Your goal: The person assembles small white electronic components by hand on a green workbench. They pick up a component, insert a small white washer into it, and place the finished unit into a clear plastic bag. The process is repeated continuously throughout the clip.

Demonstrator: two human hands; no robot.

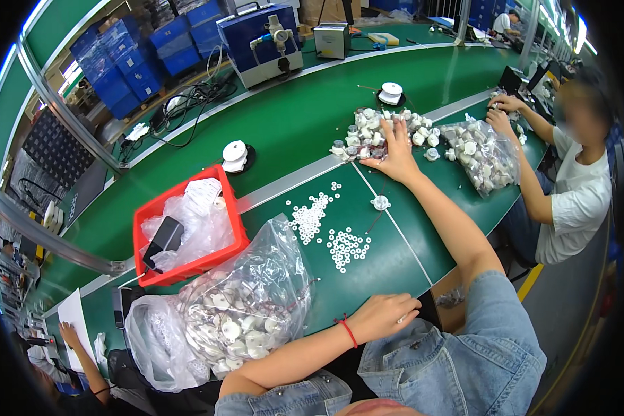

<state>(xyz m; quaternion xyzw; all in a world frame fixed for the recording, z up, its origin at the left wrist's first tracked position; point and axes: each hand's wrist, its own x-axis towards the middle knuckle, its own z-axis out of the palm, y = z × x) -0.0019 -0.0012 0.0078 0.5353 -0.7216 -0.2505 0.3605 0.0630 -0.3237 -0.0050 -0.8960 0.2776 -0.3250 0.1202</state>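
Note:
My right hand [397, 154] reaches forward, fingers spread, over a pile of small white round parts [367, 125] with clear and grey pieces among them. Its fingertips touch the pile's near side. Close to my body at the table's edge, my left hand [385, 315] is closed with curled fingers, a red cord round the wrist. A small pale spot shows at its fingers; what they hold, if anything, is unclear. Between the hands lie two scattered heaps of small white rings, one farther [309, 220] and one nearer [347, 248]. One white round part with a thin wire [380, 202] lies apart.
A clear bag of white parts [236, 326] sits at the near left, beside a red bin [239, 239] holding plastic bags. Another filled bag [484, 156] lies right, near a co-worker [568, 159]. White spools [234, 154] and a blue machine [260, 45] stand farther back.

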